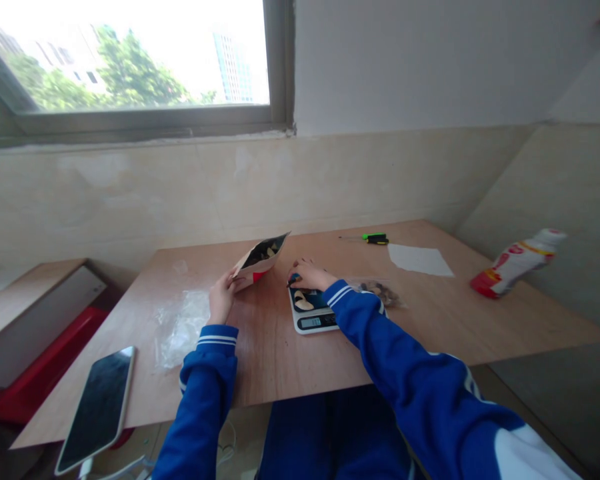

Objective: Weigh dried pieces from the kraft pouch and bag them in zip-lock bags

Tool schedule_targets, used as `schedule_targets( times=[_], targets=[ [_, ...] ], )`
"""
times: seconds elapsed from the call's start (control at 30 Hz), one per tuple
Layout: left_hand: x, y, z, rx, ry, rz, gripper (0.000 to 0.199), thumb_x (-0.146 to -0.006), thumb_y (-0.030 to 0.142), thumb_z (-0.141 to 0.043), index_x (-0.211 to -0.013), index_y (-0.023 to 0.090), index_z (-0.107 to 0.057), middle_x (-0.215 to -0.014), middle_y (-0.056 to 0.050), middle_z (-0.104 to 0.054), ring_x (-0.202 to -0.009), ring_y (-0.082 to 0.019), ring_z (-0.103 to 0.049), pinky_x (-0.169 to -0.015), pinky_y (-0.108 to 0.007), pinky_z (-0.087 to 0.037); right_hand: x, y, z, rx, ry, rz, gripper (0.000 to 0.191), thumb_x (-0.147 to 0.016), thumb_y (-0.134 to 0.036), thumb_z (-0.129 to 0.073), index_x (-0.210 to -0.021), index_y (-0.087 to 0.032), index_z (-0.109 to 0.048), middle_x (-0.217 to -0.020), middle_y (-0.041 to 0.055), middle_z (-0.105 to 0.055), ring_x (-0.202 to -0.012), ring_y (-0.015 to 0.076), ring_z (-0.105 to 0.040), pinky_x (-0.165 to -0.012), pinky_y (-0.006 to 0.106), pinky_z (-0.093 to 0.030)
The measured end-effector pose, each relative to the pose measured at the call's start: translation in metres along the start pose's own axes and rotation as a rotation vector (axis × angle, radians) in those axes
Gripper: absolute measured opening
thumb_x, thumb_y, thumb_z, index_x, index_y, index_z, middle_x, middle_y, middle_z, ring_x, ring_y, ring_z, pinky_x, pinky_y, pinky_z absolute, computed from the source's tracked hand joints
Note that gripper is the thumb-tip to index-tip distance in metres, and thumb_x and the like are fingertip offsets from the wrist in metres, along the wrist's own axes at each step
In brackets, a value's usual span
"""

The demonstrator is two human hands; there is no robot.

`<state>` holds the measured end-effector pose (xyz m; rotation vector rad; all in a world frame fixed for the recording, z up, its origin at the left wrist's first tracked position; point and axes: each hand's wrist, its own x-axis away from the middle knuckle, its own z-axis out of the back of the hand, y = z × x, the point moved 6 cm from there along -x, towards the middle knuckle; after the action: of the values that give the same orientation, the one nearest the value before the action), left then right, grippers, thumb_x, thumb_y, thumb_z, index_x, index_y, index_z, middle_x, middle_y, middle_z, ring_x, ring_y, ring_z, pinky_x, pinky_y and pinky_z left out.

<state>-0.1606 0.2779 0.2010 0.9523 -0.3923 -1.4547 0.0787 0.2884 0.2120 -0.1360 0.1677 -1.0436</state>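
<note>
My left hand grips the near edge of a brown paper pouch, which leans with its mouth wide open. Dried slices, pale and dark, show inside it. To the pouch's right lies a small white kitchen scale with a dark blue top and a lit display. Pale, dark-edged dried slices rest on its top. My right hand is over the scale's far part, fingers curled down in a pinch near its left edge. What they hold, if anything, is too small to make out.
Clear plastic bags lie left of my left hand, and a tablet overhangs the table's front-left edge. A clear bag of dried pieces sits beyond my right sleeve. Further right are screwdrivers, white paper and a tilted bottle.
</note>
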Motion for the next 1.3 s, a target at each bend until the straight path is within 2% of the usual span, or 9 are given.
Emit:
schedule_targets(
  times=[0.13,0.33,0.43,0.53,0.7,0.9,1.07,1.17,1.3],
  targets=[
    [0.0,-0.001,0.0,0.0,-0.005,0.003,0.035,-0.078,0.03,-0.057,-0.108,0.017,-0.07,-0.103,-0.008,-0.075,-0.096,-0.026,-0.067,-0.084,-0.033,-0.05,-0.002,-0.001,0.0,0.011,-0.008,0.0,0.019,-0.077,-0.028,-0.073,-0.094,-0.02,-0.074,-0.107,0.0121,-0.063,-0.11,0.0295,-0.051,-0.093,0.038,-0.034],
    [0.0,-0.002,0.0,0.002,-0.004,-0.002,0.034,-0.08,0.028,-0.054,-0.108,0.016,-0.069,-0.105,-0.009,-0.074,-0.096,-0.026,-0.067,-0.084,-0.033,-0.05,0.001,0.002,0.003,-0.033,0.002,0.005,0.018,-0.085,-0.029,-0.065,-0.099,-0.021,-0.073,-0.112,0.0098,-0.065,-0.111,0.0267,-0.053,-0.097,0.041,-0.032],
    [0.0,-0.002,-0.001,-0.001,-0.001,-0.003,0.035,-0.081,0.026,-0.052,-0.11,0.016,-0.068,-0.106,-0.009,-0.074,-0.097,-0.026,-0.067,-0.084,-0.033,-0.05,0.004,0.011,0.008,-0.062,0.01,-0.009,0.024,-0.089,-0.035,-0.059,-0.106,-0.024,-0.07,-0.118,0.0084,-0.064,-0.115,0.0269,-0.052,-0.099,0.041,-0.032],
    [-0.001,-0.003,-0.001,-0.006,-0.004,-0.004,0.034,-0.08,0.028,-0.054,-0.109,0.017,-0.069,-0.105,-0.008,-0.074,-0.098,-0.026,-0.067,-0.084,-0.033,-0.05,0.009,0.027,0.014,-0.078,0.018,-0.055,0.031,-0.09,-0.038,-0.056,-0.114,-0.021,-0.066,-0.12,0.0112,-0.062,-0.117,0.0274,-0.051,-0.098,0.041,-0.034],
    [-0.001,-0.004,-0.001,-0.007,-0.007,0.006,0.034,-0.08,0.029,-0.055,-0.108,0.017,-0.069,-0.104,-0.008,-0.074,-0.097,-0.026,-0.067,-0.084,-0.032,-0.05,0.026,0.046,0.011,-0.072,-0.038,-0.086,0.034,-0.075,-0.037,-0.074,-0.103,-0.019,-0.069,-0.114,0.0131,-0.061,-0.114,0.0311,-0.051,-0.097,0.043,-0.036],
    [0.0,-0.002,-0.001,-0.001,-0.017,0.011,0.034,-0.079,0.029,-0.056,-0.107,0.016,-0.069,-0.104,-0.008,-0.074,-0.096,-0.025,-0.067,-0.086,-0.032,-0.049,0.045,0.042,0.006,-0.083,-0.038,-0.101,0.028,-0.07,-0.027,-0.078,-0.096,-0.02,-0.07,-0.118,0.013,-0.057,-0.116,0.0328,-0.047,-0.097,0.048,-0.033],
    [0.001,-0.002,0.0,-0.003,-0.021,0.014,0.035,-0.079,0.032,-0.057,-0.108,0.017,-0.069,-0.103,-0.008,-0.075,-0.095,-0.025,-0.067,-0.085,-0.032,-0.05,0.048,0.043,0.019,-0.14,0.076,-0.131,0.018,-0.07,-0.024,-0.076,-0.085,-0.018,-0.069,-0.103,0.011,-0.063,-0.107,0.0311,-0.052,-0.093,0.046,-0.036],
    [0.001,-0.002,0.0,-0.005,-0.019,0.014,0.035,-0.08,0.031,-0.056,-0.108,0.016,-0.069,-0.103,-0.008,-0.074,-0.095,-0.026,-0.067,-0.084,-0.032,-0.05,0.05,0.05,0.033,-0.193,0.225,-0.175,0.016,-0.072,-0.023,-0.072,-0.085,-0.017,-0.066,-0.101,0.0108,-0.065,-0.104,0.0299,-0.055,-0.091,0.046,-0.038],
    [0.001,-0.003,-0.001,-0.005,-0.016,0.009,0.035,-0.081,0.03,-0.054,-0.11,0.016,-0.068,-0.106,-0.009,-0.074,-0.097,-0.026,-0.067,-0.086,-0.033,-0.049,0.053,0.061,0.055,-0.284,0.455,-0.243,0.016,-0.083,-0.018,-0.052,-0.097,-0.016,-0.059,-0.098,0.0087,-0.068,-0.09,0.0209,-0.061,-0.082,0.036,-0.045]
  ],
)
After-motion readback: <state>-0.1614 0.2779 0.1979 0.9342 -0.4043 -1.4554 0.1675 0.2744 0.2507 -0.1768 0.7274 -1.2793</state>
